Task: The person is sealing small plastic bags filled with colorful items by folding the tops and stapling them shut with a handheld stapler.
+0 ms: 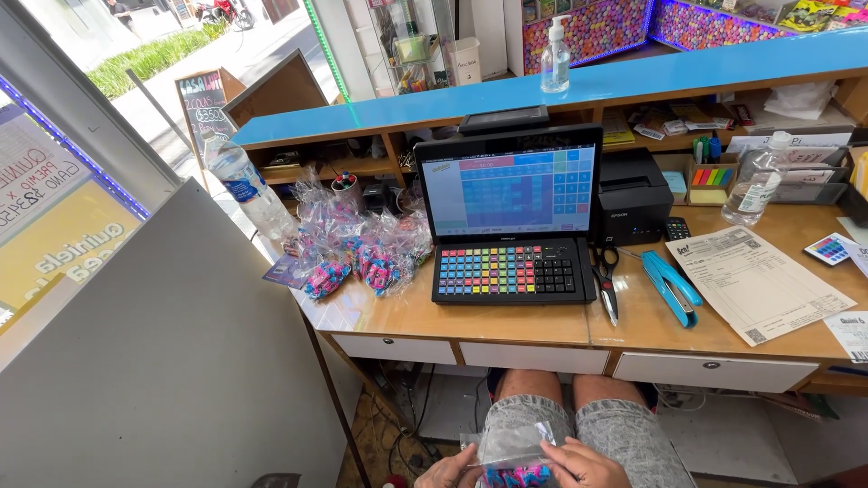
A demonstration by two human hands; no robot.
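**Both hands on clear bag, low in lap**

- Seated person, knees in grey shorts, bottom centre of head view.
- Left hand [449, 470] + right hand [585, 465] both on a small clear plastic bag [511, 445] w/ pink/blue sweets inside. Bag sits over the lap, below desk edge, between the two hands.
- Left fingers pinched on bag's left edge. Right fingers closed on its right side, index laid along the plastic.
- Hands partly cut by frame bottom, so thumbs mostly hidden.
- Wooden desk [506, 318] above: till terminal w/ blue screen [512, 190] and multicolour keypad [503, 269] dead centre.
- Left of terminal: pile of filled clear sweet bags [357, 248], water bottle [246, 185] behind.
- Right of it: scissors [607, 280], blue stapler [670, 286], printed sheet [758, 282], black receipt printer [634, 197].
- Sanitiser pump bottle [555, 56] on the blue counter top.
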